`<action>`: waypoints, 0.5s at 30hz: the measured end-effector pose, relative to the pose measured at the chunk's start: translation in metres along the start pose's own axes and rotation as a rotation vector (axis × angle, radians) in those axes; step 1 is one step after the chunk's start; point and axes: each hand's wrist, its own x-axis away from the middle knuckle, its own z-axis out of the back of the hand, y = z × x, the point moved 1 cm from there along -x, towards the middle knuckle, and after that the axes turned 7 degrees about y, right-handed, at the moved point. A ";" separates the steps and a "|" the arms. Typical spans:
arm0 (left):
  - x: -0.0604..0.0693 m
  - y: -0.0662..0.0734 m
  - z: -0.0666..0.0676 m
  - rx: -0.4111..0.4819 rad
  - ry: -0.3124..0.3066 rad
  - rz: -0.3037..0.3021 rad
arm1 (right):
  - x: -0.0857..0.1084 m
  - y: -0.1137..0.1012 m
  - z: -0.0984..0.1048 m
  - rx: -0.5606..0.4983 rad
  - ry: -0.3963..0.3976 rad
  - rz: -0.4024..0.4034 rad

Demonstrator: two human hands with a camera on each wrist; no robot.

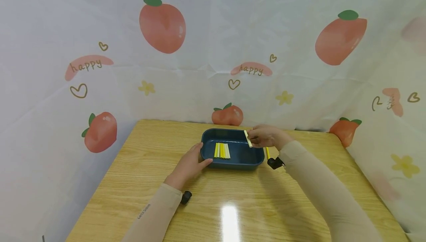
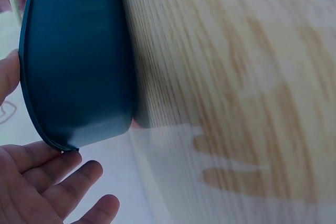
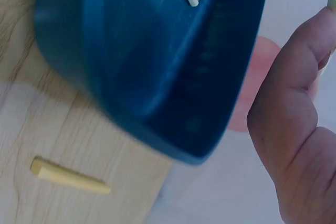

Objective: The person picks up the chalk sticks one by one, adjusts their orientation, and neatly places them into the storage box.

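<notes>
A dark blue rectangular box (image 1: 246, 157) stands on the table, with a row of several yellow and white chalk sticks (image 1: 222, 151) lying side by side in its left part. My left hand (image 1: 189, 163) spans the box's near left corner, thumb and index finger touching the rim; the other fingers are spread free in the left wrist view. Above the box's right end, my right hand (image 1: 266, 136) pinches a pale chalk stick (image 1: 248, 139), tilted and apart from the box. Another chalk stick (image 3: 71, 177), yellow, lies on the table just outside the box's right end.
The wooden table (image 1: 143, 149) reaches back to a white cloth (image 1: 206, 42) printed with fruit, hearts and flowers. Black wrist devices (image 1: 186, 197) sit at both wrists, the right one close to the loose yellow chalk.
</notes>
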 end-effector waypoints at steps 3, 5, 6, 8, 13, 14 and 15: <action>0.000 0.000 0.000 0.002 -0.002 0.000 | -0.005 -0.002 -0.008 -0.001 0.006 -0.020; 0.000 -0.001 0.000 0.001 -0.004 0.002 | -0.010 -0.004 -0.013 0.001 0.007 -0.032; 0.000 -0.001 0.000 0.002 -0.004 0.002 | -0.012 -0.004 -0.016 0.007 0.008 -0.035; 0.000 -0.001 0.000 0.002 -0.004 0.002 | -0.017 -0.005 -0.019 0.007 0.007 -0.048; 0.000 -0.002 -0.001 0.002 -0.004 -0.002 | -0.028 -0.005 -0.024 0.032 -0.018 -0.078; 0.000 -0.002 -0.001 0.002 -0.004 -0.002 | -0.029 -0.005 -0.024 0.043 -0.029 -0.079; 0.000 -0.002 -0.001 0.002 -0.004 -0.002 | -0.031 -0.005 -0.025 0.052 -0.037 -0.082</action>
